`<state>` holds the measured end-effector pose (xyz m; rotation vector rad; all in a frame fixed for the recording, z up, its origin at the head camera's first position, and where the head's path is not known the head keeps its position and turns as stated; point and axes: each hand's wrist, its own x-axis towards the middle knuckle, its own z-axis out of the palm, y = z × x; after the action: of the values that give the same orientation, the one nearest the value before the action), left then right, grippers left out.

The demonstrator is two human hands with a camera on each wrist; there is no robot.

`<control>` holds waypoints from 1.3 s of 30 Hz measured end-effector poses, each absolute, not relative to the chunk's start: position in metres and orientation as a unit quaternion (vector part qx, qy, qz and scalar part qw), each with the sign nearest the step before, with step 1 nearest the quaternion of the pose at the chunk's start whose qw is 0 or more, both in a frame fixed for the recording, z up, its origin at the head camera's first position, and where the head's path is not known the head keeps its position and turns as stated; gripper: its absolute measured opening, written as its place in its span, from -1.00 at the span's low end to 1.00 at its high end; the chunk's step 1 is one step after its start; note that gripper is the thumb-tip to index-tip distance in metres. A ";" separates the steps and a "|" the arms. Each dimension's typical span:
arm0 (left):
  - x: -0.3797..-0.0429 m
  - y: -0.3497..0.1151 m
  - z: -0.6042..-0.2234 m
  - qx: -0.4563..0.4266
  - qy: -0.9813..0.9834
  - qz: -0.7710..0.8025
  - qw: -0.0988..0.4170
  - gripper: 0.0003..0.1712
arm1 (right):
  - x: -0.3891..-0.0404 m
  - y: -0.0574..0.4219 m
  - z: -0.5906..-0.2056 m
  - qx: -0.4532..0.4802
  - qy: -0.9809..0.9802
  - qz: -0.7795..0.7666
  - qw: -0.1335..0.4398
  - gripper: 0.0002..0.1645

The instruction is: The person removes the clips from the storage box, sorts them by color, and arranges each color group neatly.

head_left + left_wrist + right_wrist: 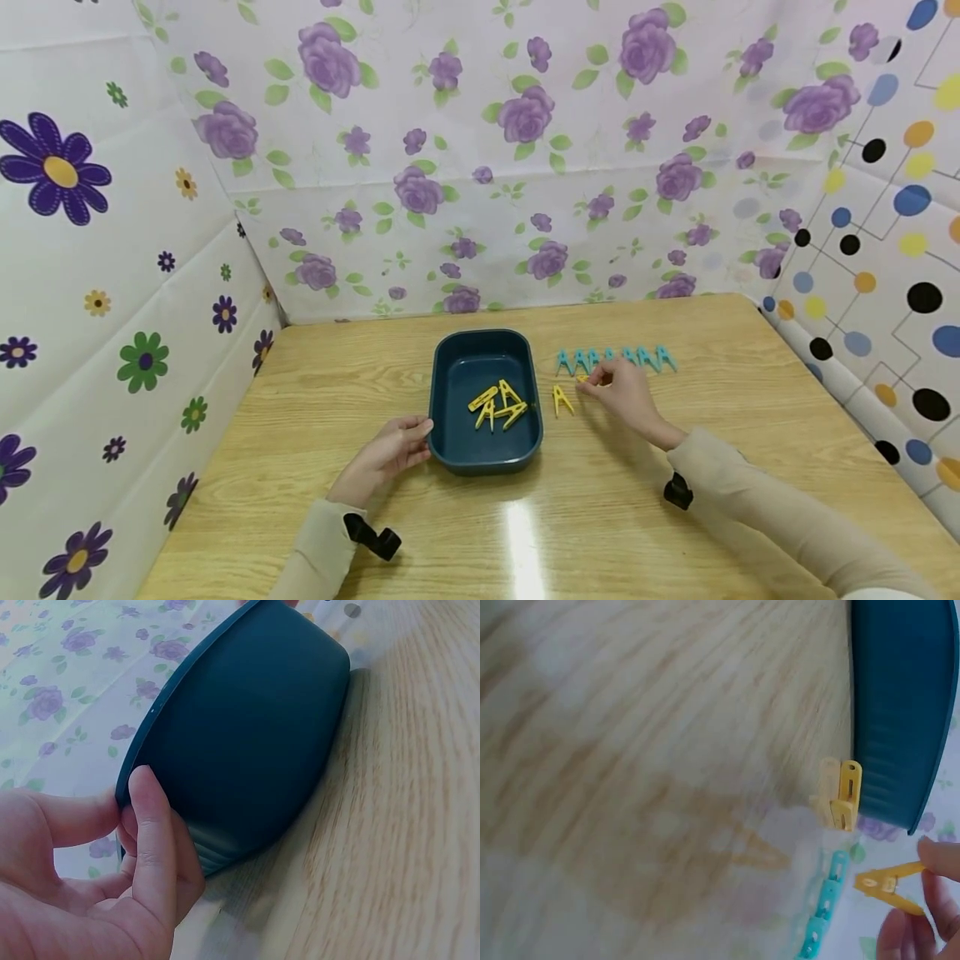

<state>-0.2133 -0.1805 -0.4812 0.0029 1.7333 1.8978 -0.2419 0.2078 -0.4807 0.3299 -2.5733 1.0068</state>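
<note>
A blue tray (480, 467) is set on the wooden table (300, 467), its left rim pinched by the left hand (390, 452); yellow clothespins (489, 407) are heaped inside; to the tray's right, one clothespin (889, 885) is grasped between thumb and fingers by the right hand (624, 393); near it, blue clothespins (593, 357) are ranged in a row.
</note>
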 end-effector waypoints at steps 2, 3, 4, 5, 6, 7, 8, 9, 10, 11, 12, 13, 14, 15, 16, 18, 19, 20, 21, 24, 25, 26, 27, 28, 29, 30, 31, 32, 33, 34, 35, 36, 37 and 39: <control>-0.213 -0.181 -0.481 0.000 0.648 0.708 0.279 -0.57 | -0.244 0.207 -0.482 0.113 -0.917 0.350 0.158 -0.77; -0.213 -0.182 -0.482 0.001 0.650 0.707 0.279 -0.56 | -0.245 0.206 -0.483 0.112 -0.919 0.349 0.147 -0.76; -0.213 -0.182 -0.482 0.002 0.651 0.706 0.278 -0.57 | -0.246 0.205 -0.483 0.113 -0.920 0.348 0.138 -0.75; -0.213 -0.181 -0.482 0.000 0.653 0.705 0.277 -0.56 | -0.246 0.205 -0.483 0.113 -0.922 0.347 0.131 -0.74; -0.214 -0.181 -0.483 -0.001 0.653 0.705 0.276 -0.56 | -0.247 0.205 -0.483 0.114 -0.924 0.344 0.123 -0.72; -0.213 -0.181 -0.483 0.001 0.653 0.705 0.276 -0.57 | -0.247 0.204 -0.483 0.113 -0.926 0.341 0.111 -0.71; -0.213 -0.181 -0.483 0.002 0.653 0.705 0.277 -0.58 | -0.246 0.204 -0.483 0.110 -0.929 0.340 0.096 -0.70; -0.213 -0.181 -0.483 0.005 0.652 0.706 0.277 -0.58 | -0.246 0.204 -0.483 0.105 -0.931 0.339 0.080 -0.70; -0.213 -0.181 -0.483 0.006 0.649 0.708 0.279 -0.56 | -0.245 0.205 -0.483 0.100 -0.934 0.337 0.064 -0.70; -0.212 -0.181 -0.483 0.007 0.647 0.709 0.281 -0.53 | -0.245 0.205 -0.483 0.095 -0.936 0.335 0.048 -0.69; -0.212 -0.181 -0.482 0.011 0.644 0.711 0.282 -0.53 | -0.245 0.206 -0.484 0.090 -0.938 0.333 0.034 -0.70; -0.211 -0.182 -0.482 0.013 0.643 0.712 0.283 -0.51 | -0.245 0.206 -0.484 0.086 -0.939 0.332 0.021 -0.70; -0.211 -0.182 -0.482 0.014 0.642 0.712 0.284 -0.49 | -0.245 0.206 -0.485 0.086 -0.939 0.332 0.013 -0.71; -0.211 -0.182 -0.482 0.012 0.641 0.713 0.284 -0.49 | -0.245 0.207 -0.485 0.087 -0.940 0.331 0.006 -0.70; -0.211 -0.182 -0.482 0.011 0.640 0.714 0.284 -0.49 | -0.245 0.207 -0.486 0.090 -0.939 0.331 0.001 -0.70; -0.212 -0.181 -0.481 0.009 0.641 0.713 0.284 -0.51 | -0.245 0.209 -0.486 0.100 -0.939 0.330 -0.005 -0.71; -0.212 -0.181 -0.482 0.010 0.641 0.712 0.284 -0.53 | -0.245 0.210 -0.486 0.105 -0.938 0.331 -0.010 -0.73; -0.212 -0.181 -0.481 0.008 0.641 0.713 0.284 -0.56 | -0.245 0.210 -0.486 0.108 -0.936 0.335 -0.016 -0.74; -0.212 -0.181 -0.481 0.008 0.641 0.714 0.283 -0.58 | -0.245 0.211 -0.486 0.112 -0.936 0.334 -0.021 -0.76; -0.213 -0.181 -0.481 0.010 0.644 0.712 0.282 -0.62 | -0.244 0.211 -0.482 0.119 -0.933 0.336 -0.041 -0.85; -0.213 -0.181 -0.481 0.009 0.644 0.712 0.281 -0.63 | -0.243 0.211 -0.481 0.119 -0.933 0.337 -0.048 -0.87; -0.213 -0.181 -0.481 0.008 0.644 0.712 0.280 -0.63 | -0.243 0.210 -0.480 0.117 -0.933 0.337 -0.055 -0.88; -0.212 -0.181 -0.481 0.009 0.644 0.712 0.280 -0.63 | -0.243 0.210 -0.479 0.115 -0.933 0.335 -0.061 -0.89; -0.212 -0.181 -0.481 0.009 0.645 0.711 0.280 -0.64 | -0.242 0.209 -0.479 0.111 -0.934 0.334 -0.066 -0.89; -0.212 -0.181 -0.482 0.009 0.645 0.711 0.280 -0.65 | -0.242 0.209 -0.479 0.106 -0.935 0.332 -0.071 -0.90; -0.212 -0.181 -0.482 0.009 0.645 0.711 0.279 -0.65 | -0.241 0.208 -0.479 0.102 -0.936 0.329 -0.075 -0.90; -0.212 -0.181 -0.482 0.009 0.645 0.712 0.279 -0.66 | -0.241 0.208 -0.479 0.097 -0.936 0.329 -0.079 -0.90; -0.212 -0.181 -0.482 0.008 0.644 0.712 0.279 -0.67 | -0.240 0.207 -0.479 0.094 -0.935 0.331 -0.085 -0.90; -0.212 -0.180 -0.482 0.008 0.644 0.712 0.278 -0.67 | -0.240 0.207 -0.479 0.092 -0.934 0.335 -0.090 -0.90; -0.212 -0.180 -0.482 0.007 0.644 0.712 0.278 -0.67 | -0.239 0.207 -0.479 0.089 -0.931 0.340 -0.098 -0.89; -0.212 -0.180 -0.482 0.006 0.644 0.712 0.278 -0.66 | -0.238 0.207 -0.479 0.084 -0.928 0.347 -0.108 -0.88; -0.212 -0.180 -0.482 0.006 0.644 0.713 0.278 -0.64 | -0.238 0.207 -0.479 0.079 -0.924 0.356 -0.118 -0.86; -0.212 -0.180 -0.482 0.005 0.644 0.713 0.278 -0.63 | -0.237 0.207 -0.479 0.074 -0.919 0.366 -0.128 -0.84; -0.212 -0.180 -0.482 0.005 0.643 0.713 0.278 -0.59 | -0.236 0.207 -0.479 0.068 -0.912 0.376 -0.145 -0.79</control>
<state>-0.2119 -0.1797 -0.4820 0.0122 1.7268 1.9151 -0.2363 0.2068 -0.4787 0.2376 -3.1662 1.3065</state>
